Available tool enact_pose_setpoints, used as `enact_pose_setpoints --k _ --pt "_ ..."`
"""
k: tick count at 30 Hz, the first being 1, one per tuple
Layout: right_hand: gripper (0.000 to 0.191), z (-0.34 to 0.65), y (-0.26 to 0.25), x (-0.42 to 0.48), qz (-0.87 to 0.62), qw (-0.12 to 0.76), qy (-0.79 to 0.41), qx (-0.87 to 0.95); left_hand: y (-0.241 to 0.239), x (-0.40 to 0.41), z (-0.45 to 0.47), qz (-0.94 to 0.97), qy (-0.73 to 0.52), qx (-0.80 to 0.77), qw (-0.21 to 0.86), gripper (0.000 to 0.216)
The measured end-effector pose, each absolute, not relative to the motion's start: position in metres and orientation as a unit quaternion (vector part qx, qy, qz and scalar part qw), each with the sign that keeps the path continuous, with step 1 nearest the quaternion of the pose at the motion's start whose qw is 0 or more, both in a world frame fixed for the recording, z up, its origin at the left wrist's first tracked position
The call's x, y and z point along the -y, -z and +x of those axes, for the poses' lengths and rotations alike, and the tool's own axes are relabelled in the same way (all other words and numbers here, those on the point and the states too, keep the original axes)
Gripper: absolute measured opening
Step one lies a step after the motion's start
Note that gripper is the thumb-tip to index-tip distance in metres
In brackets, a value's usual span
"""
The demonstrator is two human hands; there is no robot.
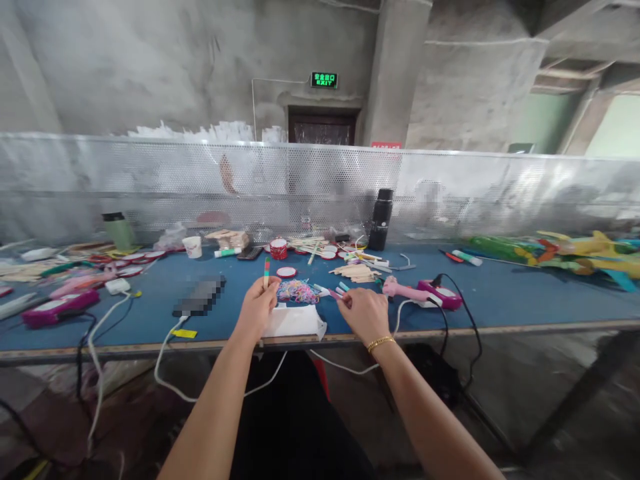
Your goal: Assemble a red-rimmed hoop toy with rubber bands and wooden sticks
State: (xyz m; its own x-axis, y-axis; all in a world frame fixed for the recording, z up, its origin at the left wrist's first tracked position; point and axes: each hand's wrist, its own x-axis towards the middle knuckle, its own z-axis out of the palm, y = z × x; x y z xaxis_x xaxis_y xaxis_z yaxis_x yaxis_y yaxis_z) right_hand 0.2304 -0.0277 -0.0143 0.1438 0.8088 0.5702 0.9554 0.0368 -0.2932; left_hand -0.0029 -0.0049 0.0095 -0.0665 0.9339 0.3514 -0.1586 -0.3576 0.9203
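Observation:
My left hand [257, 307] is closed around a flat wooden stick [267, 270], held upright, with red, green and orange bands near its top. My right hand [365, 311] is closed in a pinch on a slim purple-and-white pen-like thing [334, 294]; its exact kind is too small to tell. Between the hands lies a heap of colourful small rubber bands or loops [297, 291]. In front of the heap, a white paper packet [295, 321] rests at the table edge, beside my left hand. Short pale sticks with teal ends [343, 287] lie just beyond my right fingers.
Blue table [415, 267] with a perforated metal screen behind. Bare wooden sticks [355, 273], a red-patterned tape roll [279, 249] and a black bottle [381, 220] stand or lie farther back. A pink glue gun [405, 289], a purple power strip [443, 295], cables and a phone [200, 297] flank the hands.

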Motion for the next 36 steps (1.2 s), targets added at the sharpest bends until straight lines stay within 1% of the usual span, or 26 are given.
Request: enact_pose_setpoints --k 3,6,9,14,20,23,30,36 --pt "0.019 0.225 0.012 0.033 -0.665 0.377 0.116 0.634 -0.011 0.006 -0.002 0.526 -0.631 -0.37 0.434 0.038" --pt "0.018 0.22 0.009 0.038 -0.654 0.388 0.124 0.637 -0.013 0.007 -0.001 0.525 -0.631 -0.371 0.435 0.039" --pt "0.018 0.223 0.008 0.041 -0.667 0.358 0.153 0.635 -0.013 0.008 -0.001 0.522 -0.633 -0.37 0.436 0.035" --pt "0.018 0.238 0.013 0.045 -0.69 0.265 0.223 0.636 -0.011 0.008 -0.001 0.521 -0.634 -0.368 0.438 0.031" --pt "0.022 0.239 0.012 0.043 -0.686 0.202 0.21 0.667 -0.011 0.008 -0.001 0.52 -0.635 -0.363 0.441 0.03" --pt "0.024 0.236 0.01 0.04 -0.689 0.193 0.201 0.669 -0.012 0.008 -0.001 0.522 -0.633 -0.361 0.443 0.031" --pt "0.018 0.234 0.016 0.026 -0.684 0.196 0.207 0.672 -0.011 0.009 -0.002 0.526 -0.631 -0.36 0.442 0.031" --pt "0.017 0.225 0.015 0.016 -0.68 0.209 0.194 0.675 -0.009 0.007 -0.002 0.528 -0.631 -0.363 0.437 0.029"
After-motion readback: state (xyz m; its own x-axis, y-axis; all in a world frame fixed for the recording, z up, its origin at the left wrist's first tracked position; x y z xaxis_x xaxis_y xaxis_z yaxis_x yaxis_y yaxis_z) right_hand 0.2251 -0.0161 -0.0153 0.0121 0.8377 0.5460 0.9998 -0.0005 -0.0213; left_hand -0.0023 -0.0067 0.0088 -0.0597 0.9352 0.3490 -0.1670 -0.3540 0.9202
